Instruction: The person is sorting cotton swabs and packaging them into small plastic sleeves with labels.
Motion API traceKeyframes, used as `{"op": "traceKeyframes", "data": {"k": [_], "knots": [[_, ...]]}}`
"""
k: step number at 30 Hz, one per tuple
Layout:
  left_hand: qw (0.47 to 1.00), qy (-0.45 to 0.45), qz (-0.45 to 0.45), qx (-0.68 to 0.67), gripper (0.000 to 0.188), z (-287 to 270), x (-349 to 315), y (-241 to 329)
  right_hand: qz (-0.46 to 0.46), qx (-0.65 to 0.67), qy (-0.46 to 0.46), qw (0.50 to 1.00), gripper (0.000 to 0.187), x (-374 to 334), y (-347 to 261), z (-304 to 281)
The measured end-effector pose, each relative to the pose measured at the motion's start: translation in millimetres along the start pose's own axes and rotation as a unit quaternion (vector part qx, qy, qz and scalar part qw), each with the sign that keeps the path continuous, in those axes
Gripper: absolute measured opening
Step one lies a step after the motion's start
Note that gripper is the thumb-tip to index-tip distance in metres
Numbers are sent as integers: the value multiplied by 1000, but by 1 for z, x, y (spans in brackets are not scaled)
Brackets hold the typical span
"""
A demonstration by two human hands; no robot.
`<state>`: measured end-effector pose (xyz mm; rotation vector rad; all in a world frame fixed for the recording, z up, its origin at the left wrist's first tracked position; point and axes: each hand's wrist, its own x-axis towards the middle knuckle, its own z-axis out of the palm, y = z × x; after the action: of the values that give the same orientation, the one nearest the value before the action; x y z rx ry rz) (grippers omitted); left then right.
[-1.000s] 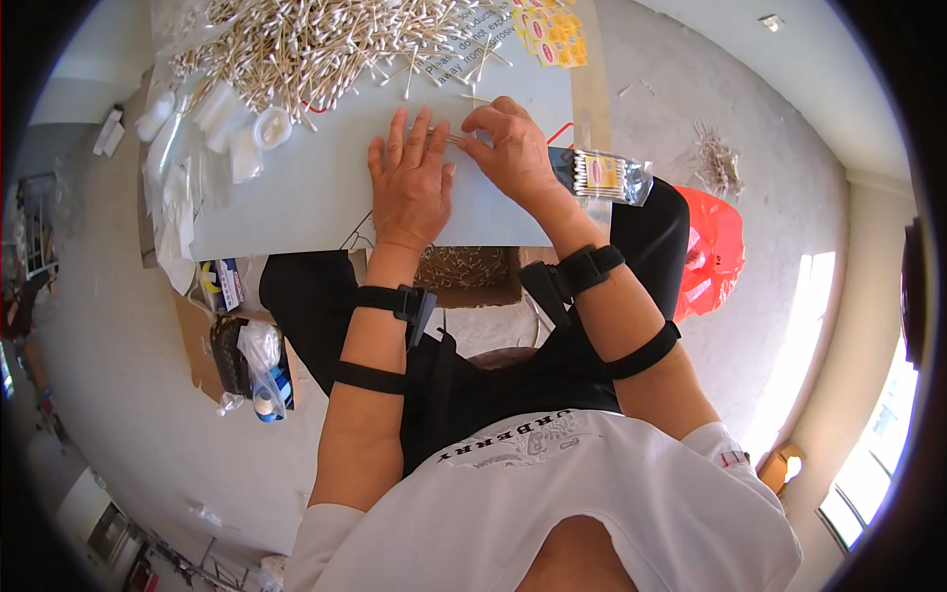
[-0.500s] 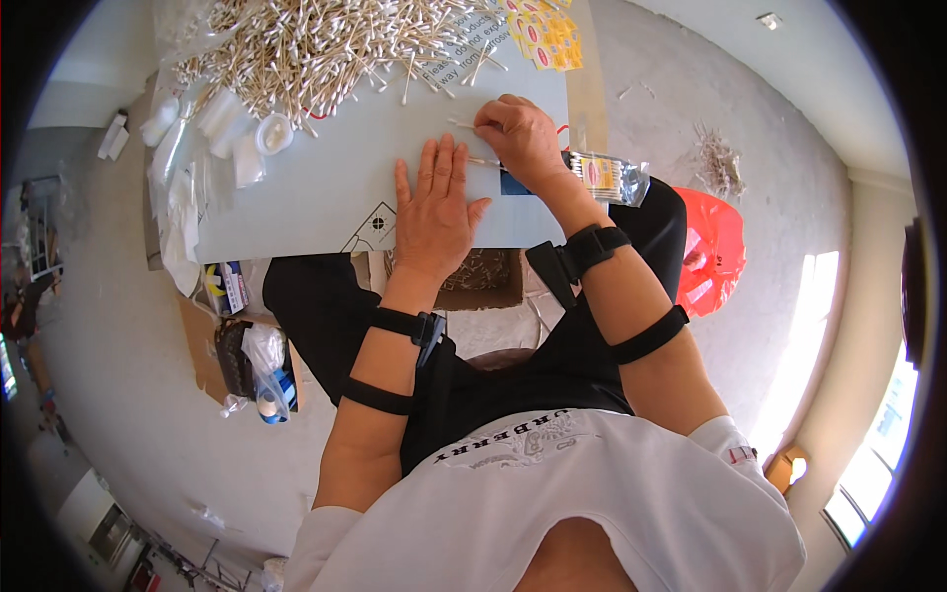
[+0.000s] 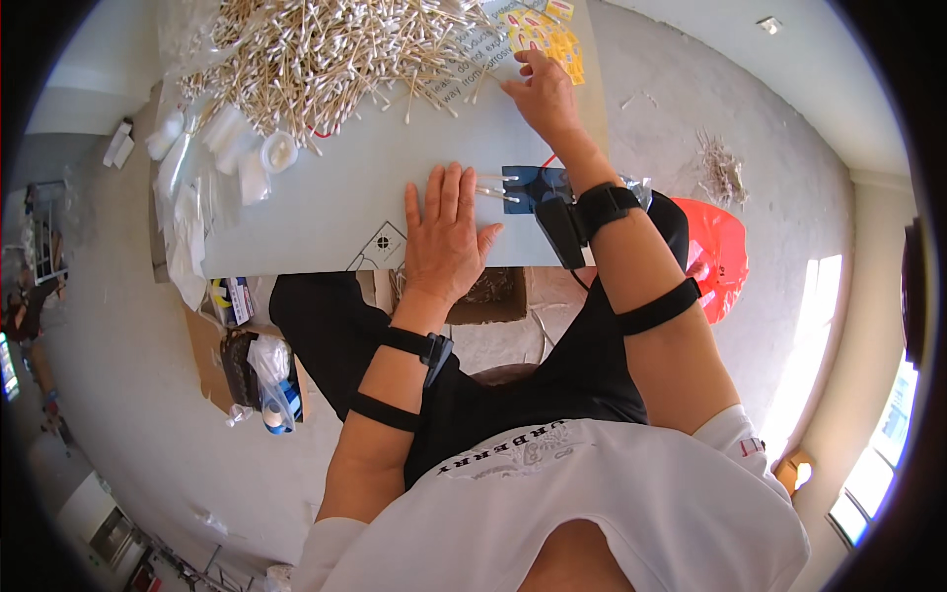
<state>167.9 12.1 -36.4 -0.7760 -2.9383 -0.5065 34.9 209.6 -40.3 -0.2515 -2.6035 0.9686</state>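
Observation:
My left hand (image 3: 444, 227) lies flat on the grey table board, its fingers stretched out. Several cotton swabs (image 3: 489, 187) lie between its index finger and a dark blue square (image 3: 521, 200), their white tips over the square's left edge. Farther up, my right hand (image 3: 548, 97) reaches to the near edge of a pile of small yellow labels (image 3: 565, 51). Its thumb and index finger are apart, and the fingertips are at the labels. I see nothing held between them. A large heap of loose cotton swabs (image 3: 326, 59) covers the far side of the board.
A round white tub (image 3: 279, 152) and clear plastic bags (image 3: 184, 222) sit on the board's left side. Under the board is an open cardboard box (image 3: 498, 308). A red plastic bag (image 3: 723, 257) lies at the right; another box (image 3: 212, 360) with bagged items stands at the left.
My right hand has moved away from the swabs, up to the yellow labels. The swabs now lie across the blue square's edge. My left hand stays flat on the board.

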Motion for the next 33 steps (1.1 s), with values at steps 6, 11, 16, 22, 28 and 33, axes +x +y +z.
{"op": "traceKeyframes", "data": {"k": [6, 11, 16, 22, 28, 33], "knots": [[1000, 4, -6, 1, 78, -2, -4, -3, 47, -212, -130, 968, 44, 11, -54, 5], [1000, 7, -2, -8, 79, 2, 0, -1, 86, -177, -100, 975, 27, 7, -35, 7], [1000, 4, -12, -8, 79, 1, -3, -4, 64, -116, -67, 989, 18, -43, -23, -4], [1000, 12, -17, -19, 79, 3, -5, -6, -24, 9, -158, 987, 22, -64, -48, -1], [1000, -8, -16, -22, 74, -6, 1, -2, -85, -66, -56, 993, 21, -26, -56, 42], [988, 100, -44, -111, 66, -5, 24, -26, -71, -86, -98, 989, 13, -18, -55, 45]]}}
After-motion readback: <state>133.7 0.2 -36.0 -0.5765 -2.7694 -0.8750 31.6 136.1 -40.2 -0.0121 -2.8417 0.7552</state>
